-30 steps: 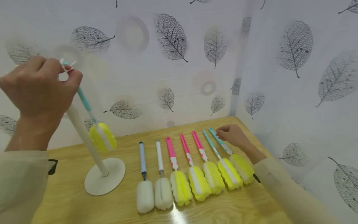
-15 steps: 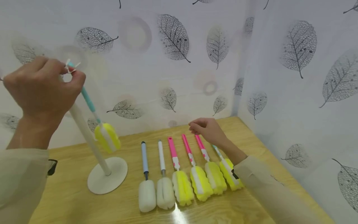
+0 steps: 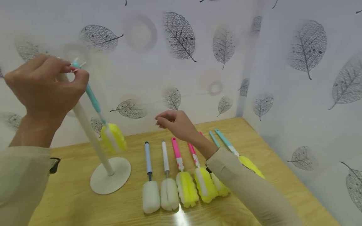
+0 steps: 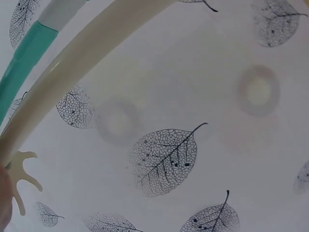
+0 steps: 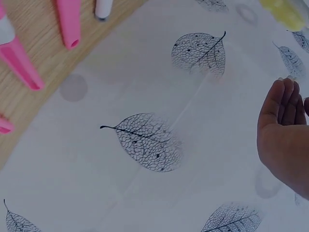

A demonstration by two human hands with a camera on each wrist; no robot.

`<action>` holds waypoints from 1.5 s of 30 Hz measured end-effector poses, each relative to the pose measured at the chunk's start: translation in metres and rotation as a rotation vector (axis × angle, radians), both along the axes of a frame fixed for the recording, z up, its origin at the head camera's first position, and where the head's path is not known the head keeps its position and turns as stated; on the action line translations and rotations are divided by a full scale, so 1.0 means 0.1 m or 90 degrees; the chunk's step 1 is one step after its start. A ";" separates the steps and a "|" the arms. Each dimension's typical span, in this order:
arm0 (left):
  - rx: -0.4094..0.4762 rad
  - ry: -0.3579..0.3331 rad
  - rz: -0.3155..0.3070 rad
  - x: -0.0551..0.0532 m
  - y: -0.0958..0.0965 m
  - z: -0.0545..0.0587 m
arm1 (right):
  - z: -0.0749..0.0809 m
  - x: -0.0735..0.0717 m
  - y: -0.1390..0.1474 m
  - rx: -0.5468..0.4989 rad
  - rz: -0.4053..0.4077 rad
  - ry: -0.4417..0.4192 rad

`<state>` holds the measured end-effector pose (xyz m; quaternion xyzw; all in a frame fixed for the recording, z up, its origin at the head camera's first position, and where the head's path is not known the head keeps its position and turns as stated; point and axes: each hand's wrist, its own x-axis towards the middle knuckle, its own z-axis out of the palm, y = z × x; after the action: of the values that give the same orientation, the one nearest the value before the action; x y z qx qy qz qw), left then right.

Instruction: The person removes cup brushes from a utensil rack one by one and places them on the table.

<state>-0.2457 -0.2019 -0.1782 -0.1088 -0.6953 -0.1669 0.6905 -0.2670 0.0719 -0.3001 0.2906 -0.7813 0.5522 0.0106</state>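
My left hand (image 3: 48,81) is at the top of a white stand (image 3: 91,138), thumb and fingertips pinching the handle end of a bottle brush (image 3: 94,100). This brush has a teal handle and hangs with its yellow-and-white sponge above the table. White hooks (image 4: 21,179) show at the pole's top in the left wrist view. My right hand (image 3: 179,124) is in the air above the row's handles, its fingers loosely bent, holding nothing visible. In the right wrist view, the right hand (image 5: 280,130) appears at the right edge, near the hanging brush's yellow sponge (image 5: 282,13).
Several sponge brushes lie in a row on the wooden table (image 3: 68,188): a blue-handled one (image 3: 148,158), a white-handled one (image 3: 165,157), pink-handled ones (image 3: 176,149) and teal-handled ones (image 3: 224,139). My right forearm covers some. A leaf-patterned curtain (image 3: 135,72) stands behind.
My right hand has moved left from the teal handles, over the pink ones, toward the stand. The left hand stays at the stand's top. The view has shifted slightly.
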 end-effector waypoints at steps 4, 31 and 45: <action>0.025 0.006 -0.028 0.02 -0.04 0.02 | 0.09 0.00 -0.24 -0.026 0.035 -0.005; -0.042 -0.031 0.059 0.20 -0.04 0.05 | 0.36 0.07 -1.52 -0.120 0.003 0.096; -0.105 -0.063 0.107 0.25 -0.04 0.07 | 0.41 -0.02 -1.49 -0.162 0.015 0.075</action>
<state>-0.2206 -0.2061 -0.1711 -0.0985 -0.7466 -0.0559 0.6556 -0.2688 -0.0771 -0.2596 0.3281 -0.6993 0.6291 0.0866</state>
